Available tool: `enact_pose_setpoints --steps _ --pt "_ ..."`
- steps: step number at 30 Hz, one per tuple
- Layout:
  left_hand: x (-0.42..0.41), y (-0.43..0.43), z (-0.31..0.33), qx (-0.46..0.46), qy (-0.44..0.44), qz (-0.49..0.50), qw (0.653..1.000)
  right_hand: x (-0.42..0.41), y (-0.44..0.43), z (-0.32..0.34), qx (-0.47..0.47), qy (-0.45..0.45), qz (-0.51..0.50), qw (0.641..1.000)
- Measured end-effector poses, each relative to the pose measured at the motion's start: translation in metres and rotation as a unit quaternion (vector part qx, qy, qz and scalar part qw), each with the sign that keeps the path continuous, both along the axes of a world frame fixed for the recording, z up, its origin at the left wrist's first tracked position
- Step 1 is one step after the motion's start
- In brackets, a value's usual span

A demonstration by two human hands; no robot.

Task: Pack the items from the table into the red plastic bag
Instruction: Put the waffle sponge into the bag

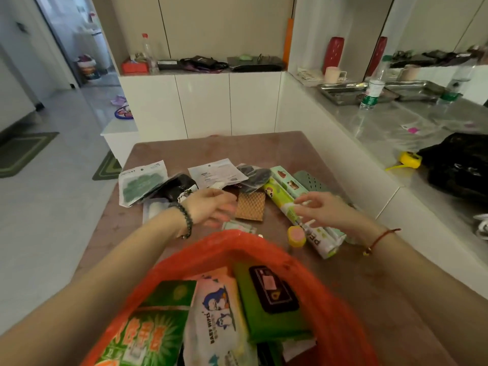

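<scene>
Hands: left hand (211, 207) and right hand (320, 207) both open and empty, hovering over the clutter
Bag: red plastic bag (330, 299) closest to the camera, mouth open, with a wipes pack (219, 320) and green box (266, 299) inside
Tabletop (303, 146): beyond the bag, a yellow cap (297, 235), long roll (290, 207), brown waffle pad (250, 206), then flat packets (142, 183) further back
Risk: I'd guess the roll slides off if knocked, or the floppy bag rim folds shut

Open red plastic bag (311, 281) holds packets; more items (248, 204) lie beyond.
</scene>
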State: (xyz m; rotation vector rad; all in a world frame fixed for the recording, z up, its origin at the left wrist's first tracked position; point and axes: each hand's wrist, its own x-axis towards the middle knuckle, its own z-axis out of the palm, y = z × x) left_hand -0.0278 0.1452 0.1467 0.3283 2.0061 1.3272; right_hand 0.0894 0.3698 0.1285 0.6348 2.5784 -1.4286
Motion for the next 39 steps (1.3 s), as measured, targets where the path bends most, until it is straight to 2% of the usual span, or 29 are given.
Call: enact_pose_setpoints --steps 3,5,9,13,15,17,21,24,26,29,33,37,39 --pt "-0.023 0.01 -0.028 -0.05 0.037 0.037 0.997 -0.047 -0.006 -0.024 0.114 -0.025 0.027 0.993" --pt "-0.033 0.014 -0.046 -0.078 0.032 0.02 0.996 -0.08 -0.013 -0.045 0.135 -0.053 0.048 0.988" --pt "-0.045 0.021 -0.067 -0.08 -0.018 0.019 0.996 -0.141 -0.022 -0.097 0.102 -0.121 -0.01 0.987" --pt "-0.059 0.021 -0.076 -0.074 -0.061 0.051 0.994 -0.179 -0.03 -0.134 0.047 -0.119 -0.18 0.975" --pt "-0.065 0.016 -0.077 -0.066 -0.084 0.068 0.992 -0.187 -0.028 -0.146 0.027 -0.113 -0.219 0.969" --pt "-0.068 0.011 -0.076 -0.05 -0.103 0.076 0.991 -0.187 -0.024 -0.147 -0.033 -0.121 -0.218 0.968" --pt "-0.066 0.003 -0.067 -0.014 -0.133 0.111 0.985 -0.164 -0.025 -0.114 -0.281 -0.123 -0.197 0.931" --pt "-0.057 0.0 -0.052 0.039 -0.148 0.132 0.979 -0.128 -0.037 -0.061 -0.35 -0.088 -0.13 0.924" --pt "-0.042 -0.001 -0.035 0.089 -0.143 0.094 0.981 -0.093 -0.051 -0.023 -0.315 -0.026 -0.063 0.947" --pt "-0.015 -0.008 -0.014 0.134 -0.085 0.009 0.987 -0.042 -0.084 0.022 -0.226 0.046 0.025 0.973" --pt "0.021 -0.031 0.004 0.183 -0.022 0.028 0.982 0.0 -0.129 0.046 -0.182 0.16 0.009 0.97" --pt "0.048 -0.078 0.009 0.104 0.139 -0.091 0.981 0.032 -0.153 0.052 -0.036 0.334 -0.035 0.941" --pt "0.05 -0.11 -0.004 -0.016 0.214 -0.151 0.965 0.052 -0.163 0.049 0.007 0.377 0.0 0.926"
